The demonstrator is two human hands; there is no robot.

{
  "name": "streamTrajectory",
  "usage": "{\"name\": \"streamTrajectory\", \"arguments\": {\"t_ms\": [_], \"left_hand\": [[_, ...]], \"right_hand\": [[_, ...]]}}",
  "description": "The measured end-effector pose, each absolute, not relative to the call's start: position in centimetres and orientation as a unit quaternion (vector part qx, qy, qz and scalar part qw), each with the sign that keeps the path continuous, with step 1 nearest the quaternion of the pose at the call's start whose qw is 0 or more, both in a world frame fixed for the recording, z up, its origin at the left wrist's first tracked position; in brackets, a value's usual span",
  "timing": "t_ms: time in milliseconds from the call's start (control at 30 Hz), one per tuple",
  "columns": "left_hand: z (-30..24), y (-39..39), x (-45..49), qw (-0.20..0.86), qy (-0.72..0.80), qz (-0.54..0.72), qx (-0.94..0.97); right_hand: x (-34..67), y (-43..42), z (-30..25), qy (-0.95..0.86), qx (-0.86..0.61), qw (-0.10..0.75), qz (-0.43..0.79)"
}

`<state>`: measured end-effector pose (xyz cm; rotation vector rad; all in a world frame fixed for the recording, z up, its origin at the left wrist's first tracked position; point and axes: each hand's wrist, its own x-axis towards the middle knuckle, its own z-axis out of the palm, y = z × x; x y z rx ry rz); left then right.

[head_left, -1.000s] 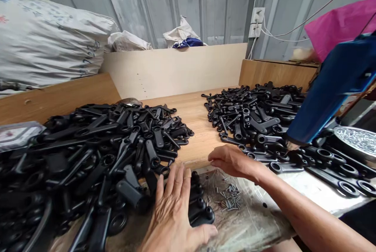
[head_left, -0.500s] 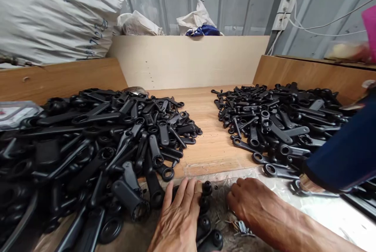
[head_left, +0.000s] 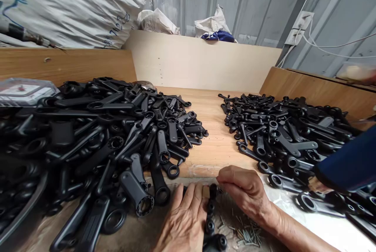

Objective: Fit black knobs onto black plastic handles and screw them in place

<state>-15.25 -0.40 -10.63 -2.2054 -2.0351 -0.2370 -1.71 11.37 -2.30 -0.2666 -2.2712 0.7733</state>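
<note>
My left hand [head_left: 188, 215] lies flat with its fingers stretched over a row of black plastic crank handles [head_left: 210, 226]. A tan wrap covers one fingertip. The knobs of these handles stick out beside it, toward my right hand. My right hand [head_left: 245, 195] is raised just right of the row's far end, thumb and fingers pinched together. What it holds, if anything, is hidden. Several small metal pins [head_left: 248, 237] lie scattered on the worn surface below my right hand.
Large piles of black crank handles flank the bench, one at left [head_left: 117, 126] and one at right [head_left: 293, 126]. Another person's dark blue sleeve [head_left: 349, 162] and hand reach into the right pile. Wooden boards [head_left: 205, 60] wall the bench. A clear plastic box [head_left: 26, 91] rests at left.
My right hand has risen from beside the pins to the row's far end, its fingers now pinched. More pins show. My left hand stays on the row while the view has shifted slightly.
</note>
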Motion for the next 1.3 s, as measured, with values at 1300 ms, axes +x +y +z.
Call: {"name": "streamTrajectory", "arguments": {"t_ms": [1300], "left_hand": [[-5.5,-1.8,-14.7,-0.049,-0.670,-0.025,-0.740]], "right_hand": [[0.6,8.7,-2.8,-0.998,-0.019,0.062,0.015]]}}
